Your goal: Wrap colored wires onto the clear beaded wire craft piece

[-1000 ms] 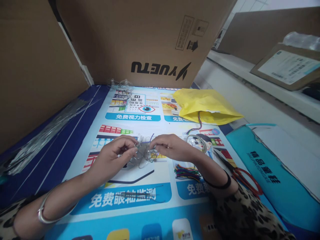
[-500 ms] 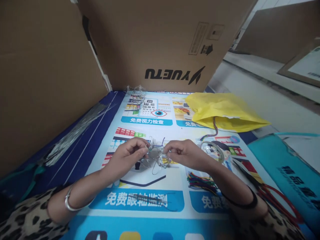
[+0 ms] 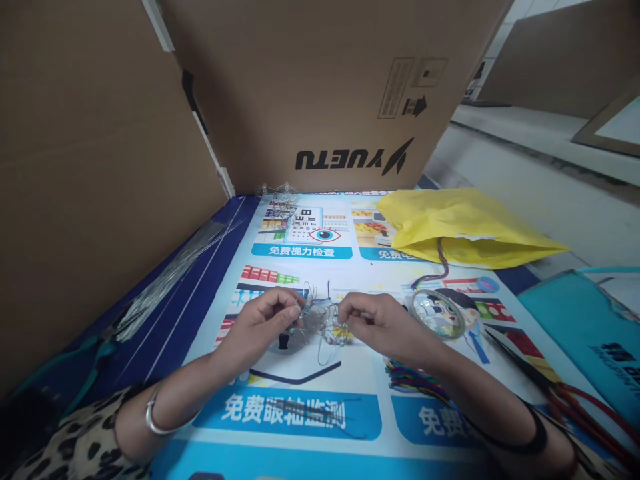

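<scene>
Between my hands, just above the printed sheet, is a tangle of thin silver wire [image 3: 334,328] with small clear beads and loose ends sticking out. My left hand [image 3: 265,327] pinches the wire tangle's left side between thumb and forefinger. On the other side, my right hand [image 3: 383,327] has its fingers curled against the tangle's right edge; the fingertips are partly hidden. A short dark purple thread [image 3: 329,290] stands up behind the tangle. Right of my right hand lies a round clear dish [image 3: 457,327] with small beads in it. Coloured threads [image 3: 413,380] lie in a bundle below my right forearm.
Cardboard panels [image 3: 320,87] wall off the back and left. A yellow bag [image 3: 475,220] with a braided cord lies back right. Scissors [image 3: 520,360] with red handles and a teal pouch [image 3: 580,333] are at right. Long wires [image 3: 175,283] and teal-handled pliers [image 3: 93,363] lie left; another wire tangle [image 3: 281,200] sits behind.
The whole view has shifted slightly, so things appear lower and further right. My hands stay at the wire tangle, and the right fingers look a little further from its middle.
</scene>
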Demonstrator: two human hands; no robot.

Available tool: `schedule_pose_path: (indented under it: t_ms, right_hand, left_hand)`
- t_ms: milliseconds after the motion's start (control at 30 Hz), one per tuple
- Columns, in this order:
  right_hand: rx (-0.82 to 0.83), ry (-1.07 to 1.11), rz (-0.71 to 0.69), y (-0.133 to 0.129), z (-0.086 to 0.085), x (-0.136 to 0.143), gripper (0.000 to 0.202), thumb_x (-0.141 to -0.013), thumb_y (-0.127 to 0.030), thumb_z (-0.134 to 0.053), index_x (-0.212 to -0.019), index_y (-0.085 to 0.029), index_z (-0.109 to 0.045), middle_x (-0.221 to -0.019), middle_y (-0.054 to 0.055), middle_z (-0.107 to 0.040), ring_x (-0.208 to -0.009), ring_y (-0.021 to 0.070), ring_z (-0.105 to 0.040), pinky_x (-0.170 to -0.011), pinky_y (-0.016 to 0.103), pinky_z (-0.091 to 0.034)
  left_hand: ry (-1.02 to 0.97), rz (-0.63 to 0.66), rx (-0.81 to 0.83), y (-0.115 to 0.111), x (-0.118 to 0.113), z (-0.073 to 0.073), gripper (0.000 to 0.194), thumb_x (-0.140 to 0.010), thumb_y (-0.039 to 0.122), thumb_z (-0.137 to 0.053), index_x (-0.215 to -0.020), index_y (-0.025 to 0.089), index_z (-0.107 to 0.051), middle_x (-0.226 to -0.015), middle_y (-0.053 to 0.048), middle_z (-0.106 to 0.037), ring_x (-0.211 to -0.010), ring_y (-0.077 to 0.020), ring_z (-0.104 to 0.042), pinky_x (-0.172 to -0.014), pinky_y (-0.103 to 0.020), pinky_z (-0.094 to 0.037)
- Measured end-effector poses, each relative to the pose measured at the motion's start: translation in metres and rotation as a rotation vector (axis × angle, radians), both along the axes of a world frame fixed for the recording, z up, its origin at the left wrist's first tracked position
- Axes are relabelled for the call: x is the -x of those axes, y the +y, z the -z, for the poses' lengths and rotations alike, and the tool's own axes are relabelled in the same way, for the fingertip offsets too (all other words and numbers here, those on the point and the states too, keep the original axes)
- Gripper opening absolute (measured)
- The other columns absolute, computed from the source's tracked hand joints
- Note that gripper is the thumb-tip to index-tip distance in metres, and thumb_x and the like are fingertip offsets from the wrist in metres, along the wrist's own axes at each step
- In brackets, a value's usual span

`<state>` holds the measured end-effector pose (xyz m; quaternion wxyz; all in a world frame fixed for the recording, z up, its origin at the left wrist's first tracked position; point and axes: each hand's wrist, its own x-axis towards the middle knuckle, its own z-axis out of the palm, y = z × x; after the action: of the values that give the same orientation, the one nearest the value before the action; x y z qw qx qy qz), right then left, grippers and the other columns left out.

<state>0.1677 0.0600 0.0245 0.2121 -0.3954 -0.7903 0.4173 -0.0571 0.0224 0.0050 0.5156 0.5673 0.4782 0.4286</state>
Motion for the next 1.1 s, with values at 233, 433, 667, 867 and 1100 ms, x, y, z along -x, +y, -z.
schedule_pose_path:
  t_ms: [233,433,667,867,1100]
  right_hand:
    - [-0.153,-0.054,0.036,-0.008,-0.004,0.004,0.013,-0.066,-0.007,-0.051,-0.068,-0.018,-0.059,-0.055,-0.004,-0.053,-0.048,0.0081,-0.045,-0.046,0.018,-0.033]
    - [-0.222,-0.066,0.170,-0.013,0.007,0.007,0.012,-0.073,-0.012,-0.050,-0.072,-0.018,-0.060,-0.061,-0.002,-0.059,-0.051,0.0089,-0.048,-0.047,0.019,-0.034]
    - [-0.090,0.089,0.312,-0.015,0.009,0.008,0.017,-0.077,-0.016,-0.052,-0.085,-0.019,-0.067,-0.067,-0.001,-0.064,-0.055,0.0104,-0.054,-0.051,0.020,-0.040]
    - [0.058,0.219,0.349,-0.013,0.008,0.008,0.014,-0.079,-0.024,-0.056,-0.086,-0.019,-0.066,-0.070,0.000,-0.066,-0.060,0.0113,-0.055,-0.050,0.020,-0.040]
    - [0.138,0.325,0.399,-0.006,0.005,0.014,0.013,-0.076,-0.028,-0.060,-0.084,-0.018,-0.065,-0.068,-0.001,-0.063,-0.058,0.0107,-0.053,-0.051,0.021,-0.043]
  left_hand:
    - [-0.014,-0.015,-0.010,-0.002,-0.002,-0.001,0.016,-0.085,0.030,-0.056,-0.075,0.017,-0.056,-0.091,-0.004,-0.057,-0.075,-0.0129,-0.056,-0.064,-0.026,-0.044]
    - [-0.099,-0.007,0.035,-0.002,0.002,0.007,0.014,-0.085,0.030,-0.056,-0.079,0.017,-0.056,-0.095,-0.002,-0.056,-0.074,-0.0113,-0.056,-0.069,-0.026,-0.042]
    - [-0.114,-0.047,0.039,0.001,0.004,0.006,0.011,-0.084,0.027,-0.058,-0.077,0.018,-0.059,-0.096,-0.002,-0.057,-0.085,-0.0128,-0.052,-0.073,-0.024,-0.039]
    - [-0.023,-0.072,0.047,0.005,0.006,-0.003,0.011,-0.082,0.028,-0.059,-0.079,0.018,-0.057,-0.083,0.000,-0.055,-0.077,-0.0117,-0.049,-0.068,-0.023,-0.037]
    - [0.185,-0.075,0.051,0.021,0.004,-0.019,0.012,-0.073,0.026,-0.061,-0.074,0.017,-0.053,-0.071,0.001,-0.051,-0.062,-0.0103,-0.044,-0.058,-0.024,-0.034]
